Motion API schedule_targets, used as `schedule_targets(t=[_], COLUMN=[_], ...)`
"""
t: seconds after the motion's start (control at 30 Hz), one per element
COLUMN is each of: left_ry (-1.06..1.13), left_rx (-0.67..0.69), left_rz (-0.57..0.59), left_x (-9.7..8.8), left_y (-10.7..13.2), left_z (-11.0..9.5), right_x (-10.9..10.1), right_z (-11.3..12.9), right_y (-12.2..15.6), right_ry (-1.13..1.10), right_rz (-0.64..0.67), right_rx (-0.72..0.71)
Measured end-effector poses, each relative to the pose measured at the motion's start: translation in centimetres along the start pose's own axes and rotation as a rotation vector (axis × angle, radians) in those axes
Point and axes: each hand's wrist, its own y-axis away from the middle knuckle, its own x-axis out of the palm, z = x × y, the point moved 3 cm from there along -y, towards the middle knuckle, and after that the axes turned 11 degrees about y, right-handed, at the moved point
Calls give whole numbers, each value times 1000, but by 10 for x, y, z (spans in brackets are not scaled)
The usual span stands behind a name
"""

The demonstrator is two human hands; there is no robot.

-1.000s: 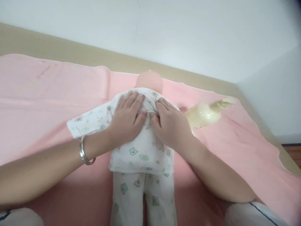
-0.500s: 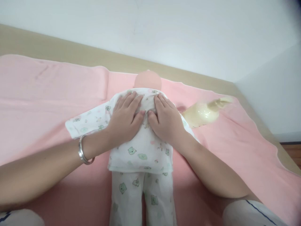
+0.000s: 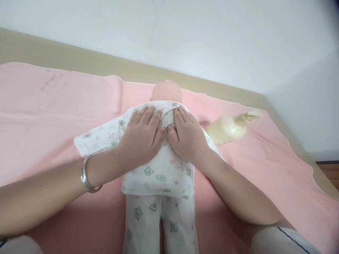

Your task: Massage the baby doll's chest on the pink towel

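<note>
A baby doll in a white printed long-sleeved top [image 3: 160, 176] and matching trousers [image 3: 143, 225] lies in the middle, with its back seemingly upward. Its round bare head [image 3: 166, 91] points away from me. My left hand [image 3: 144, 135] rests flat on the left side of the upper back, fingers spread forward. On the right side lies my right hand [image 3: 188, 135], fingers stretched out and close together. Both thumbs point inward and almost meet over the middle, where the cloth is creased. A silver bangle [image 3: 86, 176] circles my left wrist.
A pink blanket [image 3: 60, 95] with a folded part at the left covers a light wooden surface [image 3: 79, 53]. At the right lies a glossy cream-yellow object [image 3: 227, 128] with a narrow end; its kind is unclear. A white wall [image 3: 185, 35] stands behind.
My left hand has shifted slightly rightward at the fingers, and the bangle has moved a little down and to the left. The right hand stays almost in place on the doll's back.
</note>
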Motion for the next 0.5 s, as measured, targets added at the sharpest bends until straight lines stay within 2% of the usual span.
schedule_targets(t=[0.13, 0.2, 0.3, 0.5], left_ry=[-23, 27, 98, 142], left_rx=[147, 166, 105, -42], left_rz=[-6, 1, 12, 122], left_x=[-5, -7, -10, -12], left_y=[11, 13, 10, -1], left_z=[-18, -21, -19, -8], right_x=[-5, -9, -12, -22], right_z=[-4, -5, -4, 10], right_y=[-3, -4, -4, 9], right_ry=[44, 54, 63, 168], right_rz=[69, 83, 98, 43], right_rx=[-116, -134, -114, -72])
